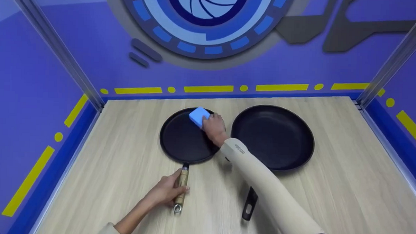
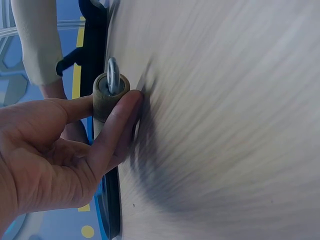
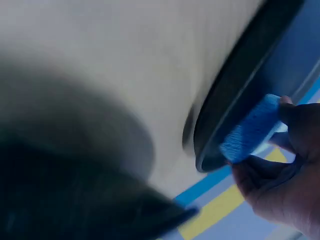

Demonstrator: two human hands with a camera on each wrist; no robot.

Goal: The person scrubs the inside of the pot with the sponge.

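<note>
A flat black pan [image 1: 184, 138] with a low rim lies on the left of the wooden table. Its wood-look handle [image 1: 182, 187], tipped with a metal ring [image 2: 113, 75], points toward me. My left hand [image 1: 165, 190] grips that handle between thumb and fingers. Over the far right part of the pan, my right hand [image 1: 214, 127] holds a light blue sponge [image 1: 198, 116] by its edges. In the right wrist view the sponge [image 3: 252, 130] is pinched between thumb and fingers, close over the pan's inner surface.
To the right stands a larger, deeper black frying pan [image 1: 273, 136], its black handle [image 1: 250, 205] pointing toward me and partly hidden by my right forearm. Blue printed walls [image 1: 202, 75] enclose the table [image 1: 124, 138] at the back and both sides.
</note>
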